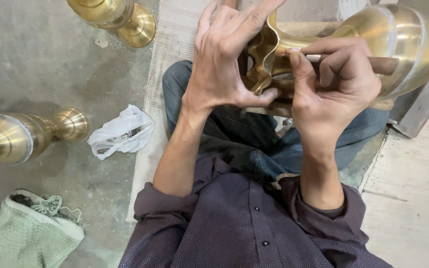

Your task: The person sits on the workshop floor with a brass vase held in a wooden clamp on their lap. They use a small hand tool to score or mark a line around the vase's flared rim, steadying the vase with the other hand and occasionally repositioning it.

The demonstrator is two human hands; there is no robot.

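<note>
A large brass vase lies on its side across my lap, its wavy flared rim toward me. My left hand grips that rim, thumb under it and fingers spread over the top. My right hand is closed around a wooden-handled tool, its tip pressed against the vase's neck just behind the rim. Both hands are close together over my jeans.
Two more brass vases lie on the concrete floor, one at the left and one at the top. A crumpled white plastic bag and a green cloth sack lie left. I sit on a pale mat; a board is right.
</note>
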